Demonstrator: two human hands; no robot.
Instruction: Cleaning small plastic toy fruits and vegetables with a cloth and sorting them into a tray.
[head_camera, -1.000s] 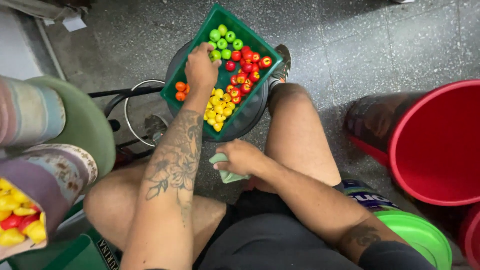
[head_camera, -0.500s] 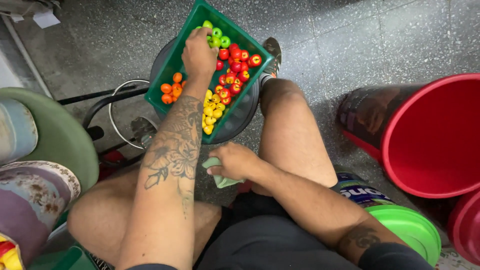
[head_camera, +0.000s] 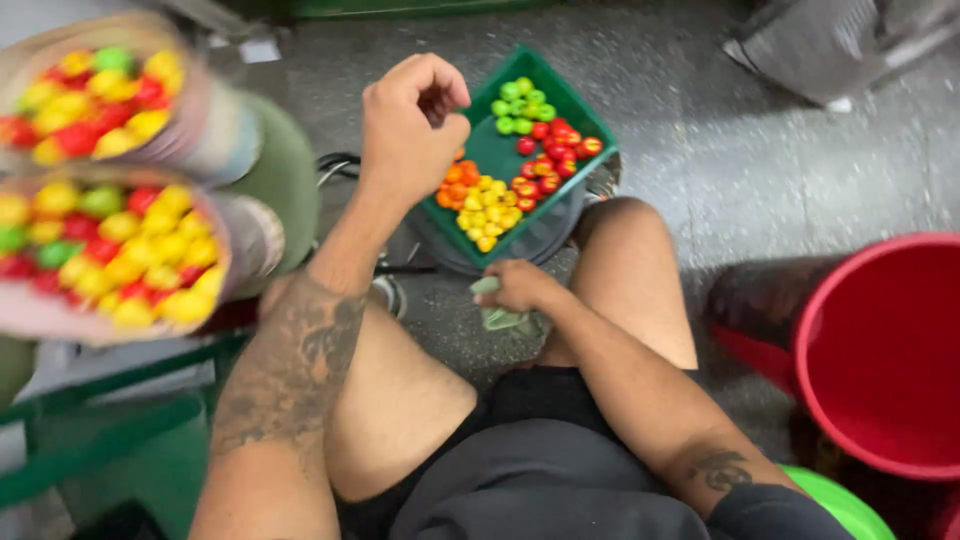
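Our left hand (head_camera: 408, 125) lifts from the green tray (head_camera: 500, 160) ahead, fingers curled together; we cannot tell what they hold. Our right hand (head_camera: 518, 287) pinches a pale green cloth (head_camera: 498, 318) near the knee. We judge picking is under way; the next move needs a steady carry left to the bags (head_camera: 110, 250).

Bare grey floor (head_camera: 760, 190) lies open right of the green tray (head_camera: 500, 160). The red bucket (head_camera: 890, 360) blocks the right side. Two fruit-filled bags (head_camera: 110, 250) crowd the left. The tray's near-left corner sits under the raised left hand (head_camera: 405, 130); both knees flank the tray's near edge.
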